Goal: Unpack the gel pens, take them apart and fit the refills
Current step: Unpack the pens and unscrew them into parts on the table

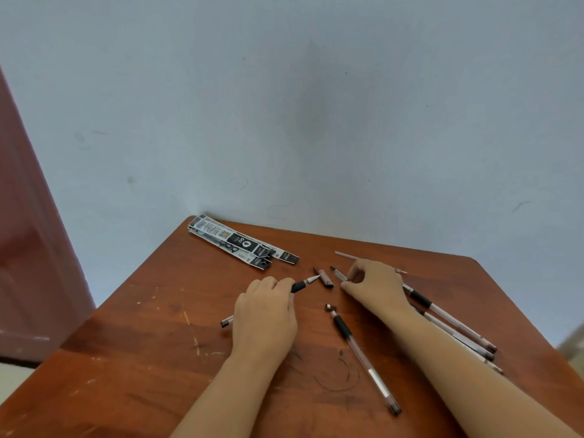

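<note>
My left hand grips a gel pen low over the wooden table; its black grip and metal tip stick out toward the right, its back end shows at the left. My right hand pinches a thin pen part between thumb and fingers. A pen cap lies between the hands. Another gel pen lies in front of my right forearm, with a small dark piece at its tip. Several more pens lie partly under my right forearm. A thin refill lies behind my right hand.
Empty black-and-white pen packets are stacked at the table's far left corner. A pale wall stands right behind the table. A reddish door is at the left. The table's right corner is cut at an angle.
</note>
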`<act>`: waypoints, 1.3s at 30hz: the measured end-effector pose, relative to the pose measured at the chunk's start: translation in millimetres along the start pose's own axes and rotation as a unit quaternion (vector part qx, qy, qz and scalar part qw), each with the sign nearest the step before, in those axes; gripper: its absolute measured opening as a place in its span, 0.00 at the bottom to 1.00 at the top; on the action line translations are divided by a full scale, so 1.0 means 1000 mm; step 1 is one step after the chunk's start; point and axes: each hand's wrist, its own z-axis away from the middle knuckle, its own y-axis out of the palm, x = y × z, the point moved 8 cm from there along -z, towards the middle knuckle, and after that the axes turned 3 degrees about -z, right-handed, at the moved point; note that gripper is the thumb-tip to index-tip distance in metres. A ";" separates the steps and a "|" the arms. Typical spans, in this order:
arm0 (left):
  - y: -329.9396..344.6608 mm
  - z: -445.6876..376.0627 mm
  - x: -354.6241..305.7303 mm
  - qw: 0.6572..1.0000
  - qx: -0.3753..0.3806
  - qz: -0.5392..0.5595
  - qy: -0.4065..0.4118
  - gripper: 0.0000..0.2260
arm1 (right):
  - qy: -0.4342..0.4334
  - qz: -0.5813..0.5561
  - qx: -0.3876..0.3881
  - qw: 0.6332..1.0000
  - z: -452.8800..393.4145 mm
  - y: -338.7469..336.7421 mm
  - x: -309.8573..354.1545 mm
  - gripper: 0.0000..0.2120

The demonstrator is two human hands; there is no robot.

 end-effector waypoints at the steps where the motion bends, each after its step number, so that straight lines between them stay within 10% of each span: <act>1: 0.001 0.000 0.000 1.000 0.005 -0.001 0.004 0.15 | -0.002 0.014 -0.003 1.000 0.000 -0.002 0.001 0.04; 6: 0.000 0.003 -0.009 0.998 0.026 0.028 0.043 0.13 | -0.076 -0.063 -0.045 0.994 0.021 -0.031 0.017 0.08; 18: -0.002 0.034 -0.055 0.959 0.002 0.104 0.263 0.09 | -0.159 -0.045 0.136 0.977 0.089 -0.019 0.015 0.18; 26: -0.001 0.032 -0.058 0.959 0.023 0.135 0.249 0.13 | -0.198 -0.123 0.085 0.969 0.093 -0.038 0.011 0.02; 39: -0.007 0.031 -0.050 0.968 -0.019 0.107 0.225 0.13 | -0.170 -0.244 0.057 0.953 0.092 -0.038 0.003 0.16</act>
